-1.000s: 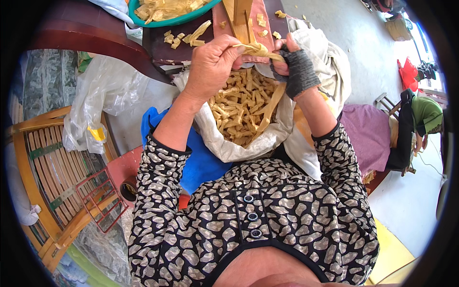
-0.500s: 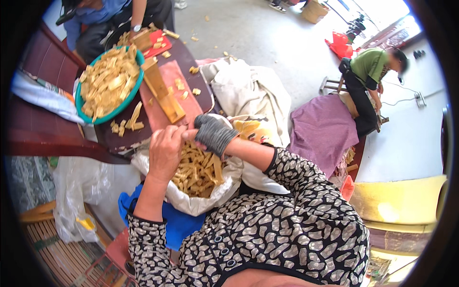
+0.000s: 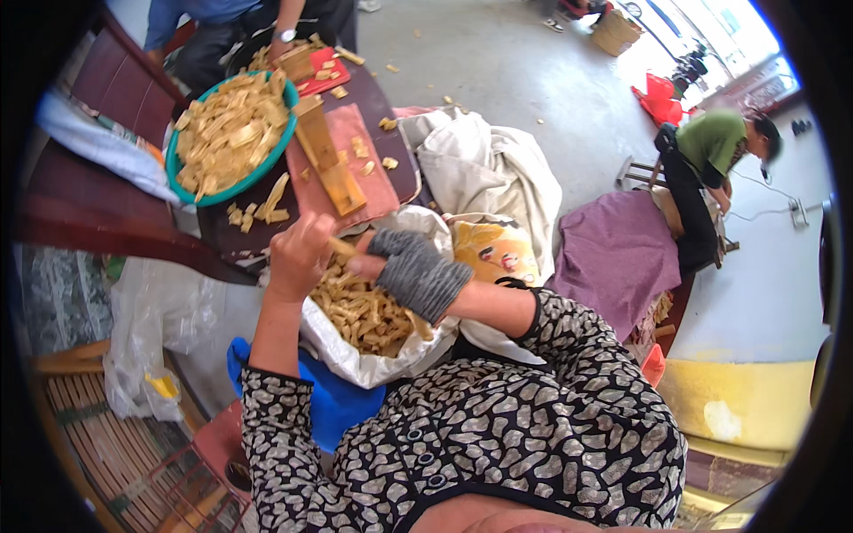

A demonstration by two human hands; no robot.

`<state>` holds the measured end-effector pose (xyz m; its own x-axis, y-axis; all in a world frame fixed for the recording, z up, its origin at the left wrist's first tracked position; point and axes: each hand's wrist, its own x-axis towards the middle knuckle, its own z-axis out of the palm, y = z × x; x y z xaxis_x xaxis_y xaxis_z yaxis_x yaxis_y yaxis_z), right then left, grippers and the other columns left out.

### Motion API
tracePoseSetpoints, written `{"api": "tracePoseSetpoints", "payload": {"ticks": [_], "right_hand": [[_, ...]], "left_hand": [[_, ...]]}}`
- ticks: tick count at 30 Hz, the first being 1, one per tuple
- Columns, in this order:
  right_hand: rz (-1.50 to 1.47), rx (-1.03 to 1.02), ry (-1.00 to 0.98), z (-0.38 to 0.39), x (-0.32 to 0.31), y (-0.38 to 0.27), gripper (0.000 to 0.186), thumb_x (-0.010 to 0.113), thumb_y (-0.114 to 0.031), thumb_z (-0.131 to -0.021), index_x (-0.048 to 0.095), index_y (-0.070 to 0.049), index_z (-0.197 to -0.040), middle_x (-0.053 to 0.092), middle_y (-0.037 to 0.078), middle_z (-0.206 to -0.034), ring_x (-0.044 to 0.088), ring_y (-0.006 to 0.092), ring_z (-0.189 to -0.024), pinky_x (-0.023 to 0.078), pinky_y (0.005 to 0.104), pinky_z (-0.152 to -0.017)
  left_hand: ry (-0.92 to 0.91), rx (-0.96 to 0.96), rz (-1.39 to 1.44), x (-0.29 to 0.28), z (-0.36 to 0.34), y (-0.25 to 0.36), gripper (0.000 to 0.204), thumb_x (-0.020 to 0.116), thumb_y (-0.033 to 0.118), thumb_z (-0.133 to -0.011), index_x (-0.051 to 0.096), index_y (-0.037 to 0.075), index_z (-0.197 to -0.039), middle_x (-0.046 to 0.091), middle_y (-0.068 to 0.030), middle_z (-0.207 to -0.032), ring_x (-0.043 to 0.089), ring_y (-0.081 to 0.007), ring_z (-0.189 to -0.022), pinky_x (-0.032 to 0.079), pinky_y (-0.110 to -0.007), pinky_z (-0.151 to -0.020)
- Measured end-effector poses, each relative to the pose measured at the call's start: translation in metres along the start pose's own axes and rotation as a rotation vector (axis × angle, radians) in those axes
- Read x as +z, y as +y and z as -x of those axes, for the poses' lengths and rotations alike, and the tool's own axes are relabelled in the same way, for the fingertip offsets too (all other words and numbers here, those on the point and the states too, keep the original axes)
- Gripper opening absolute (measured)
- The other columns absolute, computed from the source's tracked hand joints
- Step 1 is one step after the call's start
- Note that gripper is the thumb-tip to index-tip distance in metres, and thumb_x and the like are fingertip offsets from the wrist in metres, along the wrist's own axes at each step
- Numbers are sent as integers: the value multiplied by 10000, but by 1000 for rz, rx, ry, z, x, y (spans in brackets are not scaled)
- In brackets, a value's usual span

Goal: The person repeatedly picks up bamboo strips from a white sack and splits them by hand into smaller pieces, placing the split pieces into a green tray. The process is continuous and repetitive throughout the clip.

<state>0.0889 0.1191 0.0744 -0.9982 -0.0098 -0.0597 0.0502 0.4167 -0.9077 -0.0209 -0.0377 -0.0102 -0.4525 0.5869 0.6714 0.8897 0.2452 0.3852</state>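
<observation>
Over an open white sack [image 3: 342, 364] I hold a tan dried strip [image 3: 340, 246] between my two hands. My left hand [image 3: 300, 253], bare, is closed on one end of it. My right hand [image 3: 404, 266] wears a grey fingerless glove, and its thumb and fingers pinch the strip's other end. The sack holds many similar tan strips [image 3: 364, 315]. Just beyond my hands, a wooden block tool [image 3: 333, 173] with a raised end lies on a pink cloth [image 3: 378, 191] on the dark table.
A green basin [image 3: 290, 133] heaped with pale pieces stands on the table [image 3: 378, 102], near loose pieces. Across it works another person's hand [image 3: 280, 49]. A beige cloth [image 3: 480, 151] and purple cloth [image 3: 613, 249] lie to the right, near a seated person in green [image 3: 711, 147].
My hands have drawn slightly apart, and the strip now shows between them. My right hand has turned and come lower. The whole view has shifted a little.
</observation>
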Motion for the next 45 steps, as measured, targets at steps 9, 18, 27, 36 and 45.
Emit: {"api": "tracePoseSetpoints", "payload": {"ticks": [9,18,27,36,45], "right_hand": [[179,148,223,-68,-18,74,407,667,-396,-756,614,7,-733,550,123,-628,540,248,-617,420,326,-583],[344,-41,305,-103,-20,77,364,605,-339,-806,579,18,-737,529,88,-588,501,164,-540,416,300,-547],[978,-309,133,-125,-14,109,300,500,-320,-861,626,-47,-840,596,176,-810,584,321,-790,457,390,-700],[366,-94,420,-85,-4,102,188,540,-206,-859,564,-25,-905,594,183,-855,595,278,-823,447,387,-700],[118,-573,301,-19,22,53,164,631,-106,-783,555,-68,-924,572,108,-794,570,270,-726,447,344,-632]], "left_hand": [[4,-815,1178,5,-16,2,167,559,198,-892,542,71,-1000,467,53,-692,396,-2,-564,350,-188,-504],[140,-630,539,23,-33,-23,182,586,182,-844,594,1,-869,566,-9,-708,483,-64,-659,412,-226,-596],[-128,-865,239,43,-30,-43,291,586,263,-765,624,-6,-871,641,-181,-790,618,-273,-722,472,-366,-686],[29,-518,-30,29,-9,-2,197,599,274,-800,675,99,-847,608,-98,-851,579,-277,-756,463,-378,-686],[-476,-1047,1457,21,5,47,521,291,481,-942,592,58,-977,630,-45,-870,591,-128,-665,459,-231,-561]]}}
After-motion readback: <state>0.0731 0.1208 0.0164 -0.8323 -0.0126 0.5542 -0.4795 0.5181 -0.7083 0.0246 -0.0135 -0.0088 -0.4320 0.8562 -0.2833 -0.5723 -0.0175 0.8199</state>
